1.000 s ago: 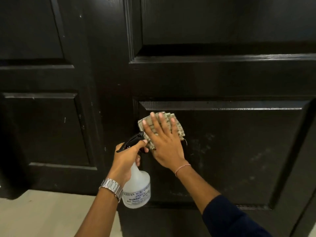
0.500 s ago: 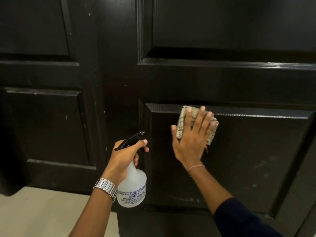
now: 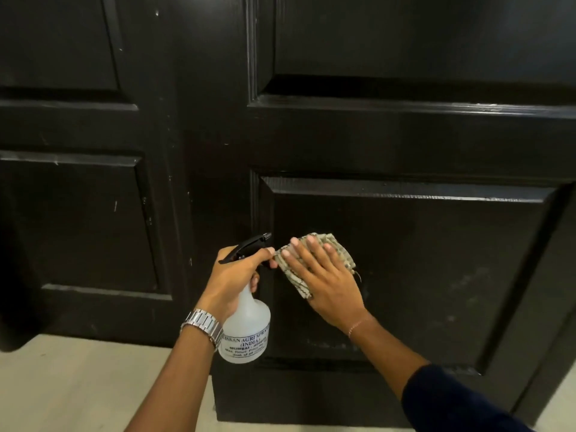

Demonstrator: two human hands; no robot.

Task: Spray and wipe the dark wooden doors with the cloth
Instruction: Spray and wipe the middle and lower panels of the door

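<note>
Two dark wooden doors fill the view, the right door (image 3: 420,145) nearer and the left door (image 3: 71,213) behind it. My right hand (image 3: 324,279) presses a folded, pale patterned cloth (image 3: 339,249) flat against the lower panel of the right door, near the panel's left edge. My left hand (image 3: 233,275) grips the neck of a translucent spray bottle (image 3: 246,328) with a black trigger head, its nozzle pointing at the door just left of the cloth.
A pale floor (image 3: 78,388) runs below the doors at the lower left. Faint smears and specks (image 3: 464,285) show on the lower panel to the right of the cloth. The right door's bottom edge (image 3: 311,413) stands close in front of me.
My right hand slid the cloth from the panel's top edge down and left, back beside the bottle. The left hand kept the bottle in about the same place.
</note>
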